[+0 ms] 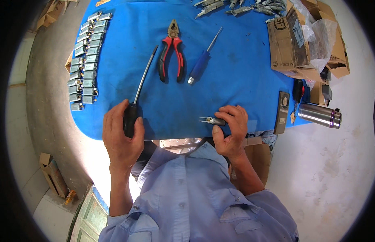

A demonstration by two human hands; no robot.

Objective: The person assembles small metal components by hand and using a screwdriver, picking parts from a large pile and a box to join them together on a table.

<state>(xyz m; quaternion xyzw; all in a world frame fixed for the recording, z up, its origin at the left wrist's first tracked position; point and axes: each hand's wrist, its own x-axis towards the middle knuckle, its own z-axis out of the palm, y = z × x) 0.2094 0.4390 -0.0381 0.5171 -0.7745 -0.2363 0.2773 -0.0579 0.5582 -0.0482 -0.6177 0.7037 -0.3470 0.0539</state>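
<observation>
My left hand (pixel 122 135) grips the black handle of a long screwdriver (pixel 144 78) whose thin shaft lies on the blue table (pixel 235 72), pointing away. My right hand (pixel 231 131) holds a small metal part (pixel 209 120) with prongs sticking out to the left, near the table's front edge. Red-handled pliers (pixel 171 54) and a blue-handled screwdriver (pixel 202 60) lie side by side on the cloth beyond both hands.
Two rows of small metal parts (pixel 86 60) line the left edge. More metal parts (pixel 235 7) lie at the far side. An open cardboard box (pixel 290 44) with plastic bags, a phone (pixel 282 112) and a steel flask (pixel 319 115) sit at the right.
</observation>
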